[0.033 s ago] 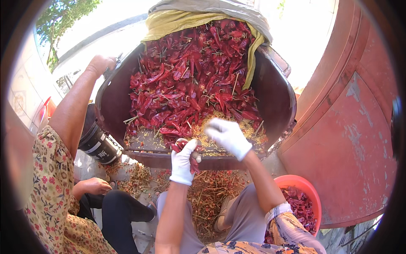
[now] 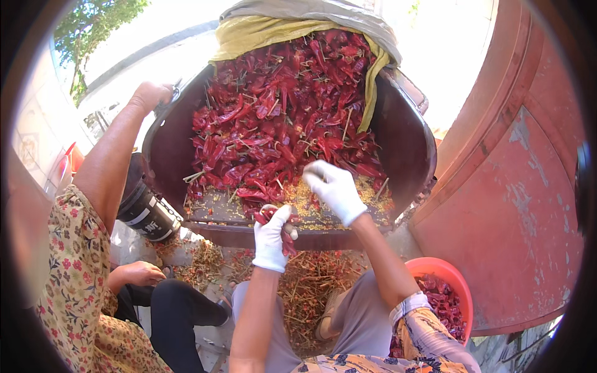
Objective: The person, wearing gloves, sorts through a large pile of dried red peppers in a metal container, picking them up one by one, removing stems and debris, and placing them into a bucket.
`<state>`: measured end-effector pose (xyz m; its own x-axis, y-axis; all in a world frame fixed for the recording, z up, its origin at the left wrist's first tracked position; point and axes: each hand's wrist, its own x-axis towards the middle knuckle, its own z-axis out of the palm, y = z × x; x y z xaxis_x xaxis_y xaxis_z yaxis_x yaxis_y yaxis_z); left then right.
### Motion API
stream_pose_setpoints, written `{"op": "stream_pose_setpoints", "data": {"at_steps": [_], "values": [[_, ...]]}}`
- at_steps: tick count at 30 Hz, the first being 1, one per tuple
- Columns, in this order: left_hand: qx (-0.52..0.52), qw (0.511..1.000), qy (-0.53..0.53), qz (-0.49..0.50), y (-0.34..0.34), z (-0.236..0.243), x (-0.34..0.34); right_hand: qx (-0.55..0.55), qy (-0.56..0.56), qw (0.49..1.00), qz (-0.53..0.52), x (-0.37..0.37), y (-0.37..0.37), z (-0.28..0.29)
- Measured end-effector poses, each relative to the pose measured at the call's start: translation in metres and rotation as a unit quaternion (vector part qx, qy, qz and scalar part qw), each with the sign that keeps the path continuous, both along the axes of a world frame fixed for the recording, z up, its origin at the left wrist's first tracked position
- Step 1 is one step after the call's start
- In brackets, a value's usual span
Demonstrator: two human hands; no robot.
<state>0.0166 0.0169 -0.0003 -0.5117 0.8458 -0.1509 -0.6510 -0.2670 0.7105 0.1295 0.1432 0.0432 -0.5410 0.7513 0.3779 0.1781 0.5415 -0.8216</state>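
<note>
Your left hand (image 2: 269, 242) has its grip around red peppers (image 2: 288, 244), just below centre; whether your right hand (image 2: 336, 193), fingers curled, holds anything, I cannot tell. The pepper pile (image 2: 273, 124) fills upper centre. A slack left grip could spill peppers onto the stem litter (image 2: 314, 273) at lower centre.

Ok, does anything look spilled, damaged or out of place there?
Dry tan stems lie scattered below the dark brown open-ended container, and tiny yellow seeds lie strewn inside it beside the glossy red peppers: both look spilled. The big red painted panel at right is scuffed, its paint missing in pale patches.
</note>
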Motion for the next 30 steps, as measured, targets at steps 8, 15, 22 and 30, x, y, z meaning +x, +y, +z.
{"op": "stream_pose_setpoints", "data": {"at_steps": [8,15,22,30], "values": [[-0.023,0.999,-0.038,-0.001,0.011,-0.001,0.002,0.139,-0.132,0.969,-0.158,-0.05,0.055,-0.017],[-0.004,1.0,0.028,-0.005,0.015,0.0,-0.003,0.126,0.014,0.99,-0.067,-0.016,-0.022,-0.02],[0.021,0.995,0.077,-0.055,0.003,0.015,-0.001,-0.029,0.083,0.996,-0.032,0.008,-0.05,-0.021],[0.035,0.976,0.181,-0.113,-0.014,0.033,-0.007,-0.034,0.101,0.994,-0.015,0.04,-0.057,-0.016]]}}
